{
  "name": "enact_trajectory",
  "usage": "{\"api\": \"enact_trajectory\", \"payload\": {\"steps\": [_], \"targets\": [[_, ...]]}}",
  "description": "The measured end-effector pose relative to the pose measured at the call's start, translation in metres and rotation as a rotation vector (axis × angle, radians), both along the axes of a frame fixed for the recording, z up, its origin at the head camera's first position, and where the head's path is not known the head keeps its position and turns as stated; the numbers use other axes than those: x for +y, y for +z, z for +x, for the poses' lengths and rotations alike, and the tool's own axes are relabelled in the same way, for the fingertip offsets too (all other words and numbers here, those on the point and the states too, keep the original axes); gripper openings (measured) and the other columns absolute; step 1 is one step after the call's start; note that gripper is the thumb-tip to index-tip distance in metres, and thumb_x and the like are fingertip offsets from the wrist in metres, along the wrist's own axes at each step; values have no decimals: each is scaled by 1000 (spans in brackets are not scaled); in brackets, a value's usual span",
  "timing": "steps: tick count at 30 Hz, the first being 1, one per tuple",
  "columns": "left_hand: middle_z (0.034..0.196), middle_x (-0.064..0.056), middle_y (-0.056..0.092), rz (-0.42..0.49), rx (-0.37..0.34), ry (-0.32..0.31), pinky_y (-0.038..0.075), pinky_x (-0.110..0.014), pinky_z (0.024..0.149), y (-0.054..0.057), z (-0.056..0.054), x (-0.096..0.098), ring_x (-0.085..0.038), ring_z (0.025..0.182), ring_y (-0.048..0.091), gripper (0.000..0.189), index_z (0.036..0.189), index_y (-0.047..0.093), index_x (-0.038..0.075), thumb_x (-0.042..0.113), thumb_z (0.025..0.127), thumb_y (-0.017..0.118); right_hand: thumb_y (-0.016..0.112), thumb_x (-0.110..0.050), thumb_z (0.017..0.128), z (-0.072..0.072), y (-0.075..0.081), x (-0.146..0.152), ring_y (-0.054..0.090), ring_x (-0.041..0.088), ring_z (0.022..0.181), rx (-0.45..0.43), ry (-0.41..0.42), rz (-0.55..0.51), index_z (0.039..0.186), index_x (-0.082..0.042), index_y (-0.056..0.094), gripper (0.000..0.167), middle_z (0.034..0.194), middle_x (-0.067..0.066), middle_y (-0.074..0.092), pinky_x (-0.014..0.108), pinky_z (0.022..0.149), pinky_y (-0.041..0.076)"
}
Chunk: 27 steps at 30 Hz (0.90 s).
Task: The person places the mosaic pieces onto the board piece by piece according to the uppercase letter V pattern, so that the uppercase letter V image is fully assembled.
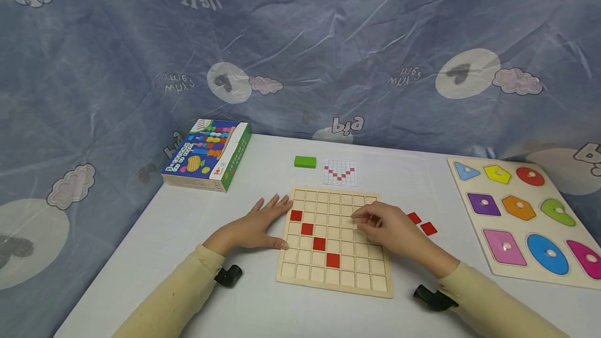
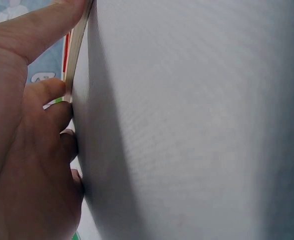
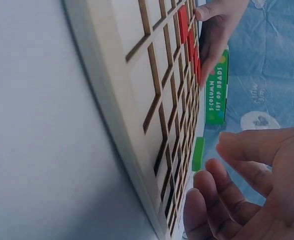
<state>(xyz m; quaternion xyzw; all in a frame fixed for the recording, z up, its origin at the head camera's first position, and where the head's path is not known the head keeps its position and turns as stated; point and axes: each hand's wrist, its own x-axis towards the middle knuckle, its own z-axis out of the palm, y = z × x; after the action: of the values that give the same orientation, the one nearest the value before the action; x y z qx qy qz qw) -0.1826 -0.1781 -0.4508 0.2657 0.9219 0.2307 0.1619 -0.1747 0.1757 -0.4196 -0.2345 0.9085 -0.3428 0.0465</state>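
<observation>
A wooden grid board lies on the white table, with several red square tiles set in its cells in a diagonal down from the left edge. My left hand rests at the board's left edge, fingers spread and thumb at the rim. Over the right part of the grid hovers my right hand, fingers loosely bent. The right wrist view shows a gap between its thumb and fingers, with no tile between them. Two loose red tiles lie on the table just beyond the right hand.
Behind the board are a green block and a small card printed with a grid of red squares. A bead-set box stands at the back left. A shape puzzle board with knobbed pieces lies at the right.
</observation>
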Motion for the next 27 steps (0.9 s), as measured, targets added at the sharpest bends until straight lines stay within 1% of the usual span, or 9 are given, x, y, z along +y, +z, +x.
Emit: {"api": "enact_trajectory", "payload": {"steps": [7, 13, 20, 23, 27], "targets": [[170, -7, 15, 12, 6, -10, -3, -52, 126, -2, -1, -1, -30, 157, 2, 106, 163, 23, 13, 54, 83, 79, 76, -12, 92, 4, 3, 18, 59, 10, 79, 13, -35, -2, 109, -17, 76, 18, 88, -9, 62, 25, 69, 51], [170, -6, 15, 11, 7, -17, -4, -51, 126, -1, -1, -1, -29, 157, 2, 106, 164, 23, 14, 55, 83, 79, 75, -10, 92, 3, 1, 36, 58, 9, 79, 46, -47, 8, 111, -16, 76, 20, 89, -9, 63, 25, 69, 52], [170, -6, 15, 14, 4, -12, -3, -52, 126, -2, -1, -1, -30, 157, 3, 106, 164, 23, 14, 55, 83, 79, 75, -8, 92, -2, -3, 58, 54, 11, 77, 89, -87, 29, 113, -13, 75, 22, 90, -7, 64, 25, 64, 47], [170, -6, 15, 9, 3, -10, -4, -51, 126, -1, -1, -1, -29, 157, 2, 106, 164, 22, 14, 55, 83, 79, 76, -8, 91, -5, -5, 65, 55, 11, 79, 99, -112, 52, 114, -13, 76, 24, 94, -5, 66, 25, 66, 47], [170, -5, 15, 9, 3, -10, -4, -51, 126, -1, 0, -1, -29, 157, 2, 106, 164, 22, 15, 55, 84, 78, 79, -8, 89, -10, -9, 71, 56, 15, 83, 110, -125, 86, 116, -13, 76, 28, 98, 1, 67, 28, 68, 48]]}}
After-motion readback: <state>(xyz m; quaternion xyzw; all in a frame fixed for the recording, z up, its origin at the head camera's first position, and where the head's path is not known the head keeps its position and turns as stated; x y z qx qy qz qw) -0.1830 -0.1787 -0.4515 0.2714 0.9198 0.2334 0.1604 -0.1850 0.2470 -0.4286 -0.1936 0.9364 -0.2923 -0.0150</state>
